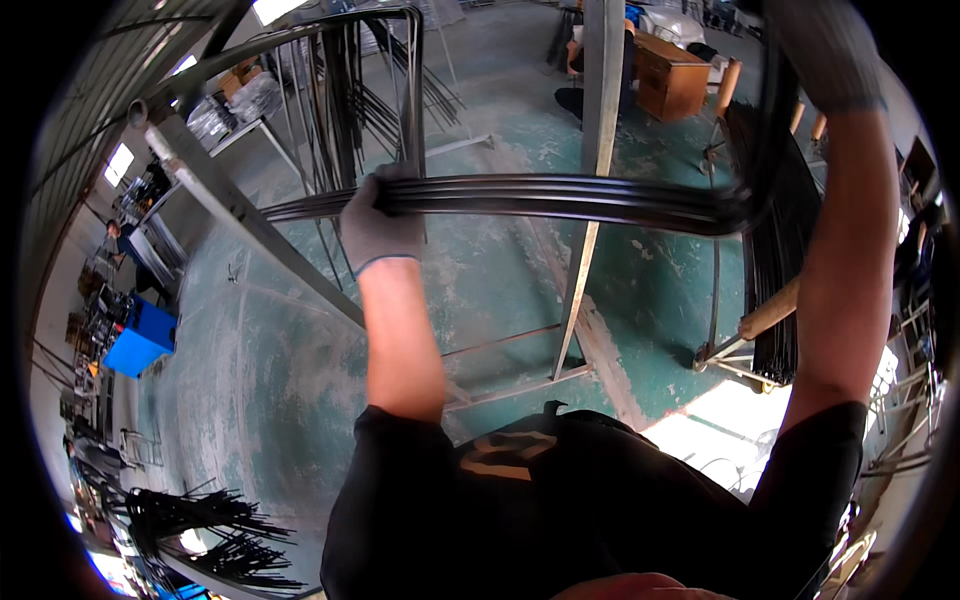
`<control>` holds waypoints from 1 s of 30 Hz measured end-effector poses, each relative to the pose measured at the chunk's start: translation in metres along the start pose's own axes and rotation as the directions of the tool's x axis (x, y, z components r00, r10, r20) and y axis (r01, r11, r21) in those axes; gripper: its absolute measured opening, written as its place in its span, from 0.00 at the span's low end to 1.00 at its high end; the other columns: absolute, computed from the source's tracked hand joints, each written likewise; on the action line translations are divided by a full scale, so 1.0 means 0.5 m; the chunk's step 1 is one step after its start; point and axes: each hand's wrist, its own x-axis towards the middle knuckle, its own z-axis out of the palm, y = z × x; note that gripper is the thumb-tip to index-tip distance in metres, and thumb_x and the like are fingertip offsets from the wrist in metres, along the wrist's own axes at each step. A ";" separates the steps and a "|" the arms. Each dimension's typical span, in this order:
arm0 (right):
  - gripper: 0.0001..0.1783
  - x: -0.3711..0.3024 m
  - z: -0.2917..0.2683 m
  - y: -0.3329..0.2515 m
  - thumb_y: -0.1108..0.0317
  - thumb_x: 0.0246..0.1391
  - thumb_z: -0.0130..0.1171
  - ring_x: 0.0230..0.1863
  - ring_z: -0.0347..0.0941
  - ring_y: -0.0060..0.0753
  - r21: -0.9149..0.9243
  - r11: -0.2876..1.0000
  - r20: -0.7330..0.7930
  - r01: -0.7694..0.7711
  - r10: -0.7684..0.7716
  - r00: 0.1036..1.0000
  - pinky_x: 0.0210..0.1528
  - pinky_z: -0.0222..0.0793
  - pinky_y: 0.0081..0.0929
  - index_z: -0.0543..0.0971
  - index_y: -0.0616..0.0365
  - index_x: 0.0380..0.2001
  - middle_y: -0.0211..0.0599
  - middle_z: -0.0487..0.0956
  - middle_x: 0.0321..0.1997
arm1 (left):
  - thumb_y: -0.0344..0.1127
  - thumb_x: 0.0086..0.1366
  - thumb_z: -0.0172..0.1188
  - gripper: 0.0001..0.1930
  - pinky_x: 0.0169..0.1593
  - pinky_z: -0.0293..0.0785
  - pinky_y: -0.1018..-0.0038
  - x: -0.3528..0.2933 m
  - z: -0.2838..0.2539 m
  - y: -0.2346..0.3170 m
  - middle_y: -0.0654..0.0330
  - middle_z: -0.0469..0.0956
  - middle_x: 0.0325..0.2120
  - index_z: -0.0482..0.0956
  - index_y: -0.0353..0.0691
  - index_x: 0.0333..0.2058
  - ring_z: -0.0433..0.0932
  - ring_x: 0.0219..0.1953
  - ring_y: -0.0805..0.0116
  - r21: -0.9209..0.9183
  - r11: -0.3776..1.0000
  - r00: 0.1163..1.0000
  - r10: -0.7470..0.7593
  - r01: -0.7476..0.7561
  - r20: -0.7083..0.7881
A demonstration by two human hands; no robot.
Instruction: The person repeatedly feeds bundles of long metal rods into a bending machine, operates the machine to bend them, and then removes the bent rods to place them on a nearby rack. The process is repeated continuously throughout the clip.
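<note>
A bundle of several bent black metal tubes (560, 197) lies level across the view at chest height or above. My left hand (385, 220), in a grey glove with a dark fingertip area, is wrapped around the bundle left of the middle. At the right the tubes curve sharply upward. There my right hand (828, 55), also gloved and blurred, is raised at the upturned part and appears closed on it; its fingers are partly hidden at the top edge. The bundle passes over an upright metal post (590, 190).
More bent black tubes (345, 100) hang on a rack at upper left, by a slanting metal bar (240, 215). Stacked dark rods (765, 240) stand on a right-hand rack. Black rods (215, 535) lie lower left. A person (622, 75) is near a wooden desk (670, 78).
</note>
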 end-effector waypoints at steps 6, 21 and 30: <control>0.13 0.228 0.069 -0.180 0.58 0.54 0.63 0.41 0.83 0.45 0.439 0.870 0.425 -0.225 0.019 0.905 0.44 0.79 0.39 0.86 0.57 0.33 0.41 0.86 0.39 | 0.36 0.76 0.47 0.17 0.58 0.76 0.62 0.270 -0.118 0.087 0.51 0.81 0.48 0.78 0.30 0.51 0.80 0.52 0.56 0.104 0.992 0.985 -0.050 0.068 -0.162; 0.17 -0.779 -0.048 -0.383 0.68 0.53 0.68 0.49 0.78 0.48 0.420 0.232 0.750 -0.877 0.455 0.479 0.54 0.74 0.46 0.82 0.55 0.47 0.41 0.83 0.43 | 0.42 0.70 0.58 0.13 0.51 0.76 0.55 -0.123 -0.510 -0.133 0.51 0.79 0.36 0.78 0.36 0.42 0.79 0.42 0.53 0.385 0.842 0.870 -0.180 0.378 -0.459; 0.19 -1.435 -0.311 -0.106 0.60 0.58 0.65 0.49 0.81 0.51 -0.479 -0.073 0.564 -0.875 0.738 -0.371 0.51 0.76 0.42 0.80 0.55 0.51 0.46 0.84 0.47 | 0.41 0.70 0.62 0.12 0.38 0.78 0.62 -0.439 -0.435 -0.729 0.53 0.81 0.31 0.78 0.38 0.32 0.81 0.33 0.56 0.932 -0.359 0.688 -0.687 -0.042 -0.234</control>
